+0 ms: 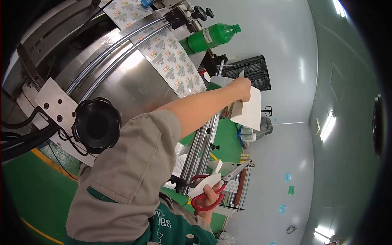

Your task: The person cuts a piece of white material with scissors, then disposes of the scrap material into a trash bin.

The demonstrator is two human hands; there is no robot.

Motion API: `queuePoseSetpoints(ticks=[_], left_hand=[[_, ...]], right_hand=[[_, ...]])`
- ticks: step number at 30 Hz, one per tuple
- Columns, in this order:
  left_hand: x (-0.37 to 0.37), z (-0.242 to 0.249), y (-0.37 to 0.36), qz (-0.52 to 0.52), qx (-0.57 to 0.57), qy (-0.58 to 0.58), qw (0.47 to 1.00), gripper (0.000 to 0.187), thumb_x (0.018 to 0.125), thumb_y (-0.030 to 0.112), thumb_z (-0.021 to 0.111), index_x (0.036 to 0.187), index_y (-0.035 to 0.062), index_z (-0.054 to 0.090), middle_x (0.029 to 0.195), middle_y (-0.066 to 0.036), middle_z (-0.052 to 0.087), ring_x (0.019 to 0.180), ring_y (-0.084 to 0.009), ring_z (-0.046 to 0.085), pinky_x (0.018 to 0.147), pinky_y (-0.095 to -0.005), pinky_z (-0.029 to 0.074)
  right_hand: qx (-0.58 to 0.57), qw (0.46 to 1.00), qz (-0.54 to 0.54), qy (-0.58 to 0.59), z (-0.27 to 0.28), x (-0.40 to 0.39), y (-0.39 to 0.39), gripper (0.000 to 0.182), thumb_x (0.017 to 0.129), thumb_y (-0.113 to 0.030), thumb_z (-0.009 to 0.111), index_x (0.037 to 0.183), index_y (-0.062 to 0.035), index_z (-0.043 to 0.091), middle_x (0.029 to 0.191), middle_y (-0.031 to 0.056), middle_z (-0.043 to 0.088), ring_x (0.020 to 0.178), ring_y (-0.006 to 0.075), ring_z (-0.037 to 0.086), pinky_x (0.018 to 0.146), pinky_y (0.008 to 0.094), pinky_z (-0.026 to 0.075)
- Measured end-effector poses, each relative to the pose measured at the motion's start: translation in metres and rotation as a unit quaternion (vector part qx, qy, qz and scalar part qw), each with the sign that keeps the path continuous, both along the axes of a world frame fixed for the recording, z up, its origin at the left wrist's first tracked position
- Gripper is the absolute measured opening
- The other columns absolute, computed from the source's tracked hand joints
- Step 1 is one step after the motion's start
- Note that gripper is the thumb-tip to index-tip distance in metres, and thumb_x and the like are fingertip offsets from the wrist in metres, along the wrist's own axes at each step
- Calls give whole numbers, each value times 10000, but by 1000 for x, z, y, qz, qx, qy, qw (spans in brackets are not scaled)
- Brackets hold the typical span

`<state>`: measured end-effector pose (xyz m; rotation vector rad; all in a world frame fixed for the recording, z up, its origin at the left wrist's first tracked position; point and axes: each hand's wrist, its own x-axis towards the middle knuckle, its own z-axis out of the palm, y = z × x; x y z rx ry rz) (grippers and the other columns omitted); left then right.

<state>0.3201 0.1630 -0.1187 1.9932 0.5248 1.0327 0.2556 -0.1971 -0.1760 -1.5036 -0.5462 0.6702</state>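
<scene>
The view is turned sideways, with the floor to the left. My left hand (241, 89) reaches out over the machine, fingers closed at a white sheet (251, 110); a small white tip sticks out past the fist. My right hand (209, 199) is closed on red-handled scissors (234, 173), whose grey blades point away from me. A white piece of paper or film (205, 184) lies against the scissor handles under my thumb. Between the hands run the machine's metal rollers (203, 149). A printed web (165, 61) crosses the steel surface near my left forearm.
A green bottle (214, 37) stands beside the web. Close to my upper arm are a black knob (97, 124), cables and two metal rods (118, 55). A black crate (255, 71) is beyond my left hand. Another roller machine (241, 188) stands past the scissors.
</scene>
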Motion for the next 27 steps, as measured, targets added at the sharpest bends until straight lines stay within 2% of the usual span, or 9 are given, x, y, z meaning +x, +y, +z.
queuePoseSetpoints(ticks=[2, 8, 11, 15, 16, 18, 19, 22, 27], left_hand=[[0, 4, 1, -14, -28, 56, 998, 79, 547, 102, 617, 604, 63, 656, 640, -136, 624, 627, -286, 616, 612, -367, 494], [1, 2, 4, -47, -34, 52, 997, 244, 563, 138, 683, 797, 71, 694, 791, -96, 675, 739, -225, 652, 668, -320, 519], [-4, 3, 5, -59, -23, 56, 996, 248, 562, 143, 693, 795, 60, 691, 791, -101, 674, 750, -220, 650, 668, -323, 516], [-18, 4, 1, -62, -27, 20, 998, 552, 561, 155, 734, 1071, 26, 564, 876, -159, 642, 829, -274, 633, 690, -357, 507], [-18, 4, 2, -63, -26, 20, 997, 552, 561, 155, 734, 1071, 26, 564, 876, -159, 642, 829, -274, 633, 690, -357, 507], [-21, 4, 2, -33, -137, 16, 990, 588, 572, 80, 711, 1114, -4, 498, 893, -202, 625, 877, -291, 623, 701, -381, 501], [-27, 1, 2, -24, -97, -24, 995, 607, 502, 4, 719, 1022, -131, 436, 830, -274, 626, 806, -355, 646, 645, -397, 523], [-25, -8, 4, 6, -143, -48, 989, 438, 583, 15, 664, 962, -109, 483, 870, -293, 616, 849, -373, 633, 694, -390, 516], [-31, -22, 10, 8, -217, -82, 973, 374, 649, 63, 612, 970, -99, 509, 910, -301, 609, 890, -386, 618, 751, -400, 501]], right_hand=[[10, 1000, 10, -2, -1, 1, 0, 490, 683, -66, 583, 1153, -53, 446, 969, 95, 565, 882, 229, 564, 820, 353, 463], [-8, 1000, 1, -8, 3, -4, 3, 503, 683, -64, 583, 1165, -52, 439, 983, 95, 555, 904, 225, 552, 823, 354, 458], [-19, 1000, -3, -7, 1, 1, -1, 504, 680, -65, 582, 1163, -50, 437, 972, 96, 553, 905, 226, 549, 824, 356, 456], [-20, 1000, 10, -10, 2, 0, 1, 484, 686, -65, 567, 1152, -52, 440, 973, 95, 554, 897, 229, 551, 828, 362, 454], [-19, 1000, 9, -9, 0, 1, 0, 484, 686, -65, 567, 1152, -52, 440, 973, 95, 554, 897, 229, 551, 828, 362, 454], [-8, 1000, 9, -7, -2, 2, 0, 483, 682, -66, 568, 1149, -52, 444, 976, 95, 553, 897, 227, 552, 829, 357, 452], [-10, 1000, 11, -9, -3, 2, 0, 483, 679, -65, 570, 1146, -50, 447, 979, 94, 551, 896, 224, 551, 828, 351, 450], [-3, 1000, 12, -1, -5, 4, -1, 490, 676, -66, 575, 1148, -46, 446, 977, 90, 550, 900, 216, 544, 824, 348, 447], [2, 1000, 16, 5, -4, 2, 1, 506, 680, -63, 582, 1165, -46, 437, 987, 90, 551, 914, 221, 546, 828, 350, 452]])
